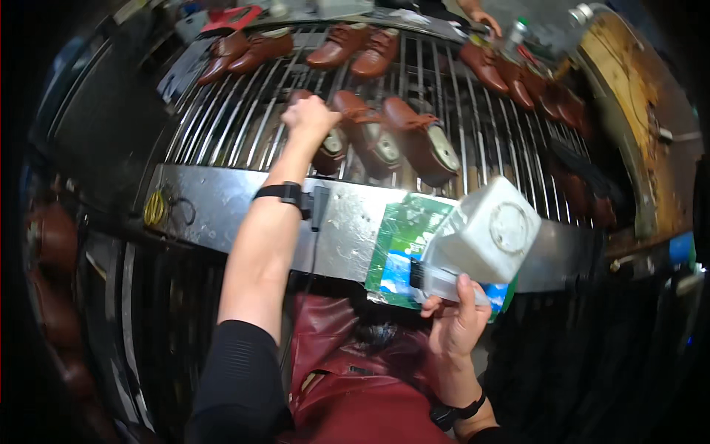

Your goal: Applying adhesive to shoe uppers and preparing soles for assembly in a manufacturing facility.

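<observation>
My left hand [309,118] reaches over the leftmost of three brown lace-up shoes, its fingers curled around the upper part of that shoe [330,152]. Right beside it are a middle shoe [367,129] and a right-hand shoe [419,137], pale insoles showing in their openings. Low in the picture, my right hand [460,320] pinches a pale, translucent flat tool [444,283] with a black end; its exact kind is unclear. Just beyond this tool stands a tilted white plastic container [492,229], its round-marked base facing up. A green and blue printed sheet [414,218] lies beneath.
Metal rollers [244,126] carry more brown shoes [340,46] at the back and along the right [510,78]. A metal ledge [222,207] runs along the front, with a yellow coil [154,209] at its left. Another person's hand [484,21] shows at the far side.
</observation>
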Demonstrator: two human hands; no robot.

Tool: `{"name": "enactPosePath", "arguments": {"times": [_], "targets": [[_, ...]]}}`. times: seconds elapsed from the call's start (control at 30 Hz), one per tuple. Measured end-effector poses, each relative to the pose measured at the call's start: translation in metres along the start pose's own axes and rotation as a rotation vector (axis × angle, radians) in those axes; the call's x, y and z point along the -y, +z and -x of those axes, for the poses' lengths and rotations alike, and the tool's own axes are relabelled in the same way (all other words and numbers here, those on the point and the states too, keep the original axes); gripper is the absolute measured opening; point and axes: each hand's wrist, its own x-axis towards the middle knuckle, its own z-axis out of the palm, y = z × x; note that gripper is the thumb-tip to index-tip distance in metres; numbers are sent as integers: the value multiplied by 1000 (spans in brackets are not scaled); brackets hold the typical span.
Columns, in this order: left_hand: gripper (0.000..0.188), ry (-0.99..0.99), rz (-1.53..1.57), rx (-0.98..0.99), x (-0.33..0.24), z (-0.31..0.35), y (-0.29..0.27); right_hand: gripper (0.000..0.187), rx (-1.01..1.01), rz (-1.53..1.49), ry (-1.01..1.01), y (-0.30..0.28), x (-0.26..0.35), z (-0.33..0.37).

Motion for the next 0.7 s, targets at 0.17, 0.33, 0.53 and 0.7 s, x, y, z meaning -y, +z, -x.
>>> {"name": "enactPosePath", "arguments": {"times": [0.17,0.33,0.53,0.7], "targets": [[78,-94,419,-248,75,93,-3,24,-21,196,-82,0,-12,0],[15,-8,531,-723,217,338,-58,35,6,314,-154,-63,-16,-19],[23,-359,-673,-1061,427,605,-202,46,186,323,9,-80,-22,-35],[37,-853,-130,-532,459,551,-212,29,104,250,-1,-35,-10,22]]}}
